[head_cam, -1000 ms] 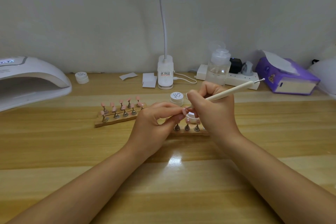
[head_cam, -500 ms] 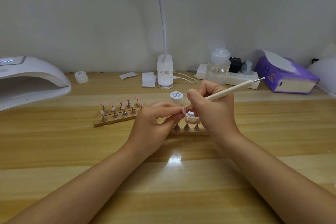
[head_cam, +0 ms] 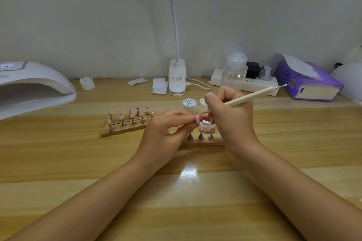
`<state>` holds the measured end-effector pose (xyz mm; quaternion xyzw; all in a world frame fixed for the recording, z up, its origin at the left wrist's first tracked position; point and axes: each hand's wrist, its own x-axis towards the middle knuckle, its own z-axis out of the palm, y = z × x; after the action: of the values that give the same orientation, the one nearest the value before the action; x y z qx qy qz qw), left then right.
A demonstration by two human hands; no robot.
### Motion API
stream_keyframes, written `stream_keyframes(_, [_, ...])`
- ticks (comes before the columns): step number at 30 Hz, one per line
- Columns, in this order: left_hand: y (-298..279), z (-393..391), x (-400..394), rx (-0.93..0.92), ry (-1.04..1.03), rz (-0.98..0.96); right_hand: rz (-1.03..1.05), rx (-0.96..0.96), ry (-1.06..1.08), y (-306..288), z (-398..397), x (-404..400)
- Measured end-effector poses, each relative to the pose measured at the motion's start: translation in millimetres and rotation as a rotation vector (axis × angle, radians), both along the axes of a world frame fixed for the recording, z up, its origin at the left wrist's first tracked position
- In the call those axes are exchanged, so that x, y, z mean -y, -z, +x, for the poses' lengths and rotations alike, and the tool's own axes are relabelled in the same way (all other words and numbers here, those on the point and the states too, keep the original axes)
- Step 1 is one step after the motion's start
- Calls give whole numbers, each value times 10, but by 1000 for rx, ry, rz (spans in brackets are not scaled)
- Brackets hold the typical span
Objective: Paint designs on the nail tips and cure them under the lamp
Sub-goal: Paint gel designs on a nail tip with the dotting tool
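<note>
left hand [head_cam: 164,133]: we've got one pink nail tip [head_cam: 197,119] pinched in the fingertips, mid-table
right hand [head_cam: 229,115]: fingers wrapped round the dotting pen [head_cam: 248,97], point right at the tip
risk: a wobble probably smears it, or our wrist knocks the near holder [head_cam: 203,141]

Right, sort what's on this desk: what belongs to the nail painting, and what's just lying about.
In use:
left hand pinching a nail tip
right hand holding the dotting pen
open gel pot
nail tip stands
curing lamp

Lying about:
tissue box
power strip
pump bottle
desk lamp
</note>
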<state>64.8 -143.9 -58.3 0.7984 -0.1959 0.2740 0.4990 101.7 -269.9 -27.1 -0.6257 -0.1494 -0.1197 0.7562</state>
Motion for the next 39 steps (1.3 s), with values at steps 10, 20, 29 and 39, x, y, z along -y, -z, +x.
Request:
stream_keyframes(10, [-15, -16, 13, -7, -14, -9, 83, -41, 14, -27, 45, 31])
stream_keyframes(20, [-40, -33, 19, -3, -25, -8, 25, 7, 68, 17, 162, 138])
stream_keyframes(29, [-35, -21, 16, 2, -37, -4, -172, -14, 117, 168, 249, 192])
stream_keyframes(39, [-46, -22, 19, -12, -51, 9, -385, 52, 215, 266, 363, 198])
